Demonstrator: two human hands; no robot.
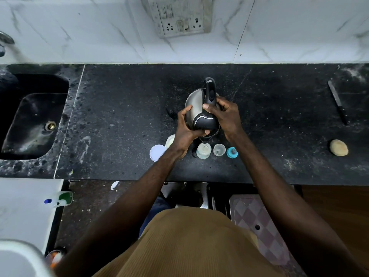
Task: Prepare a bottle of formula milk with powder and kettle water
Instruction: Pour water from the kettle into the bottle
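Gripping the kettle [196, 108] handle, the right hand [227, 116] holds it tilted over the bottle [203, 151], the left hand [184, 134] curled round its body.

I'm watching the kettle [196, 108] hanging tilted above the bottle [203, 151], cap [219, 149] and teat [232, 152] sitting right, lid [157, 152] and tub [170, 141] left.

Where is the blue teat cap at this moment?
In the head view, the blue teat cap stands on the counter, just right of the clear cup.
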